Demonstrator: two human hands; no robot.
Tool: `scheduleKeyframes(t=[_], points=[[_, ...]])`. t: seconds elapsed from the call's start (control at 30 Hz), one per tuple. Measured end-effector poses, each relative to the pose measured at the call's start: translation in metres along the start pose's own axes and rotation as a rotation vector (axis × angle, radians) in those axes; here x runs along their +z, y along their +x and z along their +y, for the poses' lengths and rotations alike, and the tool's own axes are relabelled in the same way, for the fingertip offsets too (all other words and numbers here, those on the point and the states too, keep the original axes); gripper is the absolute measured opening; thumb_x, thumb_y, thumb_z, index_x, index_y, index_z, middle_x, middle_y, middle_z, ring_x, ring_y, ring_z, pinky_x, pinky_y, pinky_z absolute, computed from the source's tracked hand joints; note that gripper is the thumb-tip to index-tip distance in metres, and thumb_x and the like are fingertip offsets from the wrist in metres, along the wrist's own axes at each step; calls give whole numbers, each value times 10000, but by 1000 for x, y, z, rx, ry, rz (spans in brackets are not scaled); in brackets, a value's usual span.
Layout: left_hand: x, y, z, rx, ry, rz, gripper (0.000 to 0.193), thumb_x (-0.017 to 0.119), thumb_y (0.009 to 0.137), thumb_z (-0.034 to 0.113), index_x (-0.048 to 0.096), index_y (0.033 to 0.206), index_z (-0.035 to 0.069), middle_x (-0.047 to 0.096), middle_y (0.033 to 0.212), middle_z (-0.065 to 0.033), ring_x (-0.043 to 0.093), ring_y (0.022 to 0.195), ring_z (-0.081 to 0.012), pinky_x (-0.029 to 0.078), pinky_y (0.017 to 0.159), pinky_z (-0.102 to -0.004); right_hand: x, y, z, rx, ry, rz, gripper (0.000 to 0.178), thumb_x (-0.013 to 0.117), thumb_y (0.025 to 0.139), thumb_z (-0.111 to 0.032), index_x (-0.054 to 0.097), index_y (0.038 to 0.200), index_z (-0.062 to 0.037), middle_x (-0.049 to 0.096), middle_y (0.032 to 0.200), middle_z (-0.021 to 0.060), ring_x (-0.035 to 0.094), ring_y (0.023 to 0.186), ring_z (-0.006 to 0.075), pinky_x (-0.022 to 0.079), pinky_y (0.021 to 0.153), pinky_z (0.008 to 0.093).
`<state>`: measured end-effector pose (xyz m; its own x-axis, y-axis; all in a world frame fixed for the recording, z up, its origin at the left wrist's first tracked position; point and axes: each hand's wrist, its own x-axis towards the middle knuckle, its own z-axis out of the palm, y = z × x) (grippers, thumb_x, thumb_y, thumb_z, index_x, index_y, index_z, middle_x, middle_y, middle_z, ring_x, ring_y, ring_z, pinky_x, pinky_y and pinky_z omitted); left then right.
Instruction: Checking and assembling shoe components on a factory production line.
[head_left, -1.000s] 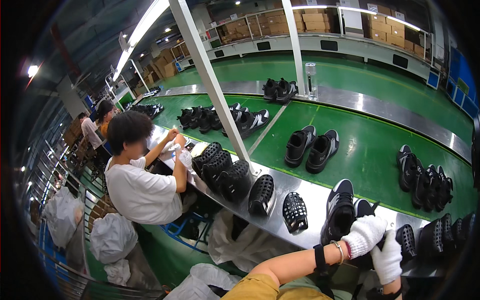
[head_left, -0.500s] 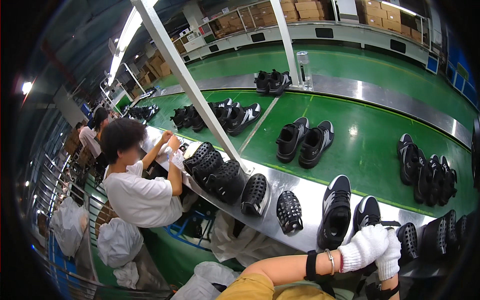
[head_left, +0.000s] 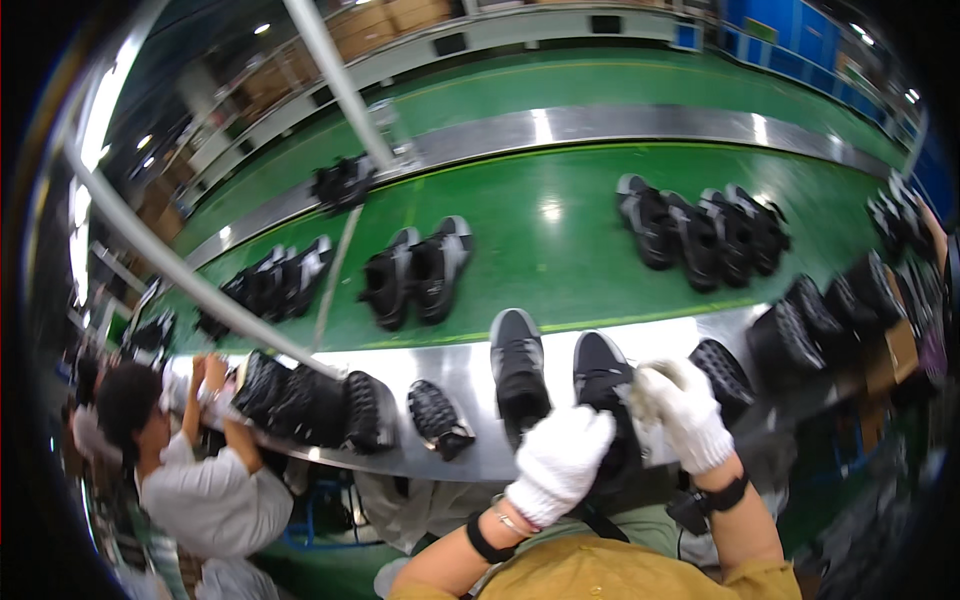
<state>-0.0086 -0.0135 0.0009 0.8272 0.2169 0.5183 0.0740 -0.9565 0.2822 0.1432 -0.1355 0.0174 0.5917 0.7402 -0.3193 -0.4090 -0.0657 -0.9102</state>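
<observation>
A dark grey and black sneaker (head_left: 602,365) lies toe away from me on the metal ledge, between my hands. My left hand (head_left: 563,458), in a white knitted glove, is closed at its left rear side by the opening. My right hand (head_left: 685,412), gloved alike, has curled fingers at the shoe's right side; whatever is in them is hidden. A matching sneaker (head_left: 518,365) sits just to the left. Beyond it lies a black perforated shoe-shaped piece (head_left: 438,415). Another perforated piece (head_left: 722,372) is right of my right hand.
More perforated pieces (head_left: 365,412) line the ledge (head_left: 480,455) leftward; several stand by a cardboard box (head_left: 890,355) at right. Sneakers (head_left: 415,275) rest in groups on the green surface (head_left: 540,250). A co-worker (head_left: 205,490) sits at left, beside a slanting white post (head_left: 200,290).
The view has swung right, so the scene sits further left. My hands, together over the sneaker before, are now apart on either side of it.
</observation>
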Motion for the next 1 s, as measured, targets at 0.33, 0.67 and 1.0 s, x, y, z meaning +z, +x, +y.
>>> scheduleKeyframes(t=[0.33, 0.67, 1.0], points=[[-6, -17, -4, -91, -46, -7, 387, 741, 596, -9, 643, 958, 85, 620, 810, -94, 609, 802, -320, 508, 723, -403, -1, -1, 9, 128, 147, 80, 211, 681, 899, -80, 634, 1097, -25, 656, 771, 51, 569, 573, 71, 456, 514, 178], [3, -21, 3, -158, -12, 35, 386, 750, 626, -11, 675, 994, 73, 678, 898, -121, 662, 887, -338, 544, 794, -419, -5, -39, 47, 223, 2, 97, 194, 669, 896, -123, 644, 1076, -55, 623, 725, 31, 523, 524, 66, 408, 449, 202], [-34, -31, -3, -85, -32, 291, 417, 796, 766, 86, 626, 1140, 17, 664, 942, -139, 641, 857, -345, 526, 780, -418, 6, -98, 15, -628, -1131, -56, 507, 784, 820, -338, 610, 1201, -53, 636, 1102, 154, 691, 905, 329, 573, 748, 390]])
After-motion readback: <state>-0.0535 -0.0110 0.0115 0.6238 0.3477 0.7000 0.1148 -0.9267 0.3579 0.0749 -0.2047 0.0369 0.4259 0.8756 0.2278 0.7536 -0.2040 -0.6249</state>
